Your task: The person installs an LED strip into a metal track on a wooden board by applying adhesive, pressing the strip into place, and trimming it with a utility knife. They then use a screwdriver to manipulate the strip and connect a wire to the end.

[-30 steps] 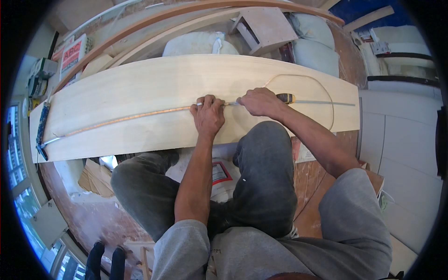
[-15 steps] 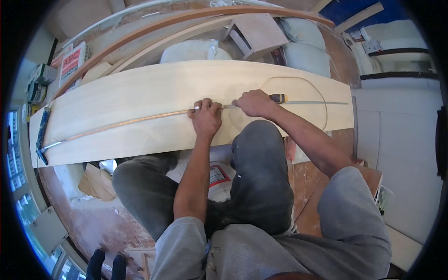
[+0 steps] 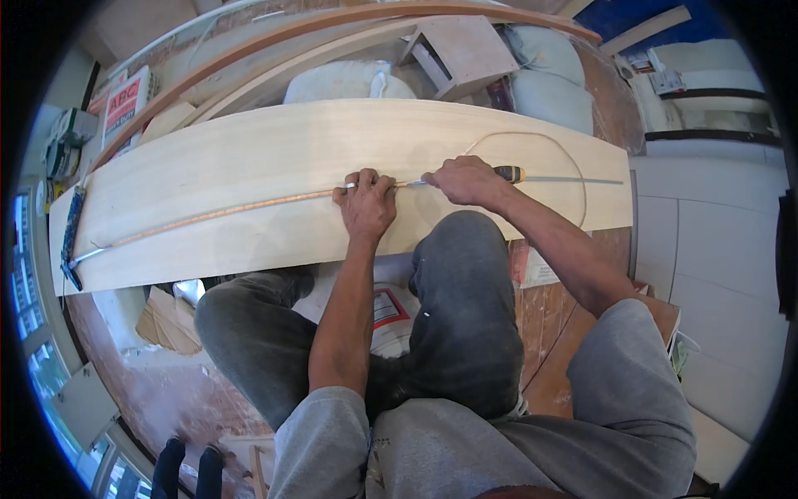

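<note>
A long pale wooden board [image 3: 274, 141] lies across in front of my knees. Along its length runs a narrow groove [image 3: 573, 180], with a copper-coloured strip [image 3: 224, 211] lying in its left and middle part. My left hand [image 3: 366, 204] has its fingers bunched down on the strip near mid-board. Just to the right, my right hand [image 3: 465, 180] is closed around a screwdriver [image 3: 509, 174] with a black and yellow handle. Its metal shaft shows between the hands, close to the groove. A thin pale cord [image 3: 573, 162] loops on the board beyond my right forearm.
A dark blue patterned bar [image 3: 73, 237] lies across the board's left end. Behind the board are long timber strips [image 3: 274, 43], a small wooden box [image 3: 465, 54] and stuffed sacks [image 3: 544, 79]. Another person's legs [image 3: 189, 470] show at lower left.
My right hand has slid a little to the right along the groove with the screwdriver. My left hand stays at about the same spot on the strip.
</note>
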Motion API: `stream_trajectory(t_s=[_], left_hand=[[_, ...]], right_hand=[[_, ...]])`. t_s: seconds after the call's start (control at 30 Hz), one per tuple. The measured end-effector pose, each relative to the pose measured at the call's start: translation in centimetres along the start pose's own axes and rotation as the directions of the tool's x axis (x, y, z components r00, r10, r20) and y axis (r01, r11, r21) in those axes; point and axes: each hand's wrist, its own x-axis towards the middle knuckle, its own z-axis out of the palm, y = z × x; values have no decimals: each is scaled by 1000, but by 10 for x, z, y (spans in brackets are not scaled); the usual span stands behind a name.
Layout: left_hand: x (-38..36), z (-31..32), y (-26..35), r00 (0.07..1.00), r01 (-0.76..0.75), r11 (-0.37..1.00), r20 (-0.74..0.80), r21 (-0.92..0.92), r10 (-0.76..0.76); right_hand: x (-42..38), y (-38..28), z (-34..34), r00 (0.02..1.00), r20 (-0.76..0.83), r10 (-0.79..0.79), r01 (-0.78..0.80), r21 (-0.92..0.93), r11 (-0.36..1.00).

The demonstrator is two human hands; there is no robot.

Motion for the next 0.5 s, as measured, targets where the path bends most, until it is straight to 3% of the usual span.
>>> stream_trajectory(t_s=[0.5], left_hand=[[0,3,0,1000,-4,1000,-6,10,4]], right_hand=[[14,2,15,991,-116,-66,59,-65,996]])
